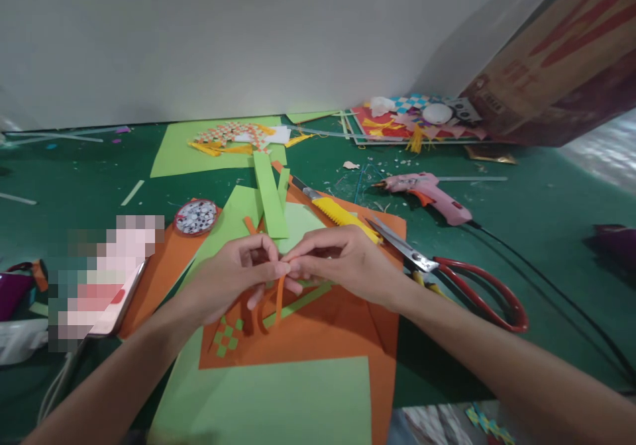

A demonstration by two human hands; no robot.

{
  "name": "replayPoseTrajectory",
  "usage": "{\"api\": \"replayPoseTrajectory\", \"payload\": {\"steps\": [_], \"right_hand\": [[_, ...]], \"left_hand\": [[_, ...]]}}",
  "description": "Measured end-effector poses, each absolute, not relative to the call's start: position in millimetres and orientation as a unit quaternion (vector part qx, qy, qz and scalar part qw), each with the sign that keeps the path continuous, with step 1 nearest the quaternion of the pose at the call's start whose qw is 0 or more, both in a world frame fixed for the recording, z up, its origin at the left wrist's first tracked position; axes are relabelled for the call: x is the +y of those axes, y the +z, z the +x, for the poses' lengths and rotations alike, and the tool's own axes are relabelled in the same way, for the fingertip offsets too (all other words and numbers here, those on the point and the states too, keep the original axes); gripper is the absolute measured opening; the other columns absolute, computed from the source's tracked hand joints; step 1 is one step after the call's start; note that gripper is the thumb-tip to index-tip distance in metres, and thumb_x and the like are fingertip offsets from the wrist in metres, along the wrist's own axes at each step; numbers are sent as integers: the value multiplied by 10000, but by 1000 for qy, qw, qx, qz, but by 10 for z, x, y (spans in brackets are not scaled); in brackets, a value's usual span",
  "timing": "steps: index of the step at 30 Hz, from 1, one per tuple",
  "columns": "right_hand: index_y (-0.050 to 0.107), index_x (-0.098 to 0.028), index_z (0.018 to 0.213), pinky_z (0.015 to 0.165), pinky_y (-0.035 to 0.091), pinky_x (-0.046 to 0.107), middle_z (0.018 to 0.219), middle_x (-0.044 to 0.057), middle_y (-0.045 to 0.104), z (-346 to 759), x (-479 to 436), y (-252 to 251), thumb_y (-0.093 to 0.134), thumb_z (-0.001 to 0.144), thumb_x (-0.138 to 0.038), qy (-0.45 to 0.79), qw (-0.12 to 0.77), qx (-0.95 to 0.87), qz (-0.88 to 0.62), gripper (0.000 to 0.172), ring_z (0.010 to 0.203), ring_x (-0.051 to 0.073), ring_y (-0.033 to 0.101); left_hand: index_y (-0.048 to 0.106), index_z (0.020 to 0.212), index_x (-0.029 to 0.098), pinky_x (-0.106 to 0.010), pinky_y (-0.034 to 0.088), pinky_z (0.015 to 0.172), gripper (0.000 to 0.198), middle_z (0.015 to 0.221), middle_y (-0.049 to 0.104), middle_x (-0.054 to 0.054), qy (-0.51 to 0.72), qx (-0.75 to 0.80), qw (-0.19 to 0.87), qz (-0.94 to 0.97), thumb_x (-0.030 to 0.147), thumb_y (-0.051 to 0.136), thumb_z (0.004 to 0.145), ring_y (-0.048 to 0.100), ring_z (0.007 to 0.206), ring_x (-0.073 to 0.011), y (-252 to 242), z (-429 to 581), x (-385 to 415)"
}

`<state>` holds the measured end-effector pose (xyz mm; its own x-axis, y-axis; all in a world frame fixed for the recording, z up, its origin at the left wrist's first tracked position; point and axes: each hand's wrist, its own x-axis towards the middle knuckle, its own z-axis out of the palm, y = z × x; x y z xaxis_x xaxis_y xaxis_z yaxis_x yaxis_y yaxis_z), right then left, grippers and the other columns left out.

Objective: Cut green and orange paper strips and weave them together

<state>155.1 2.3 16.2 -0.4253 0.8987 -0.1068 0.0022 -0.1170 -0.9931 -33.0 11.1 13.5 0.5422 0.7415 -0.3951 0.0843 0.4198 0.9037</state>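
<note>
My left hand (pixel 236 276) and my right hand (pixel 348 259) meet at the fingertips above the orange paper sheet (pixel 318 339). Both pinch a narrow orange paper strip (pixel 279 299), whose lower part curls down toward the sheet. The exact spot where it is gripped is partly hidden by my thumbs. Under my hands lies a thin green paper strip (pixel 298 307). To its left is a small green-and-orange checkered woven piece (pixel 228 338). Just beyond my fingers rests a wider light green strip (pixel 271 197).
A yellow utility knife (pixel 342 214) and red-handled scissors (pixel 437 263) lie right of my hands. Farther right sits a pink glue gun (pixel 430 193) with its cord. A round container (pixel 196 217) and a phone (pixel 106 286) are at left. A white wall (pixel 248 41) stands behind.
</note>
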Motion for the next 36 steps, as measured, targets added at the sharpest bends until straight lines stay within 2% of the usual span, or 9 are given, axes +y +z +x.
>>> {"api": "replayPoseTrajectory", "payload": {"steps": [12, 23, 26, 30, 36], "right_hand": [[716, -149, 688, 482, 439, 170, 581, -12, 619, 1544, 24, 163, 671, 730, -209, 625, 363, -563, -401, 86, 523, 64, 506], [685, -162, 695, 475, 425, 181, 590, -10, 622, 1551, 20, 198, 655, 732, -215, 570, 352, -603, -433, 72, 535, 81, 526], [690, -162, 757, 447, 390, 180, 581, -21, 600, 1550, 23, 180, 654, 747, -228, 528, 352, -637, -438, 76, 508, 72, 490], [667, -165, 892, 452, 384, 183, 597, -33, 578, 1557, 32, 138, 675, 747, -261, 476, 390, -657, -435, 174, 525, 75, 491], [630, -166, 750, 450, 384, 184, 598, -25, 581, 1556, 25, 141, 642, 766, -233, 450, 405, -661, -443, 70, 510, 69, 475]], "left_hand": [[505, 696, 166, -103, 241, 334, 326, 583, 691, -17, 246, 414, 734, 479, 362, 766, 701, 469, 336, -28, 145, -314, 112], [526, 683, 166, -104, 296, 337, 295, 603, 690, -28, 270, 415, 732, 468, 308, 785, 682, 638, 517, -108, 130, -299, 106], [530, 686, 168, -103, 311, 338, 283, 565, 645, 0, 273, 419, 729, 468, 305, 778, 690, 669, 567, -131, 130, -296, 108], [526, 678, 166, -100, 315, 336, 297, 630, 608, 17, 303, 427, 724, 449, 302, 790, 671, 706, 681, -167, 119, -309, 123], [520, 697, 170, -101, 333, 362, 302, 600, 583, 17, 302, 425, 731, 441, 323, 780, 687, 709, 721, -183, 118, -313, 130]]}}
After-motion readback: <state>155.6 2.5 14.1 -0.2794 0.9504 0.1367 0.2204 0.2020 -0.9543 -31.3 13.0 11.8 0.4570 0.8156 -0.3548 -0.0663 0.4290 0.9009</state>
